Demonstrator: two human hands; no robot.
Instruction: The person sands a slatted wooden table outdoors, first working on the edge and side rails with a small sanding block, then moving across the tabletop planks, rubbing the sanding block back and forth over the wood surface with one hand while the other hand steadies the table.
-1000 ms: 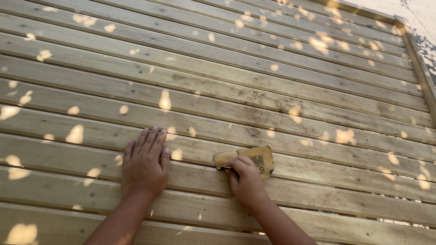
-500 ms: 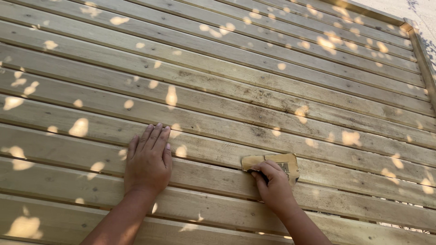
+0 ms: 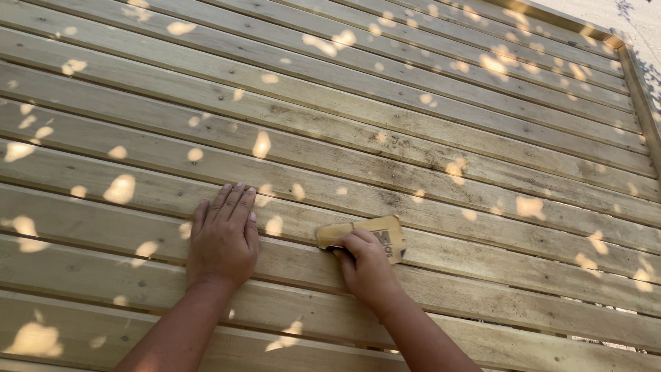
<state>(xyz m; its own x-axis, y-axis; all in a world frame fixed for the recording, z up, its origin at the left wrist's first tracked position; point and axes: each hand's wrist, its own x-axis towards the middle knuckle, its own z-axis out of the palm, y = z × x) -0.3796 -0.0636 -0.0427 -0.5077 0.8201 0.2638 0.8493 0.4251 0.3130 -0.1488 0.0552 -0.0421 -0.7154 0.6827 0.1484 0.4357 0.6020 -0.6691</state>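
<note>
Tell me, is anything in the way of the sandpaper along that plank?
Nothing visible. The right hand presses the sandpaper on a bare plank; only flat nail heads and sun spots show. The left hand lies flat off to the side.

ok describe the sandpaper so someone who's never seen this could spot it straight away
A big panel of pale wooden slats fills the view. Low in the middle, the right hand presses a small tan sheet of sandpaper onto one slat. It is the only loose, flat thing on the wood, beside the left hand lying flat.
</note>
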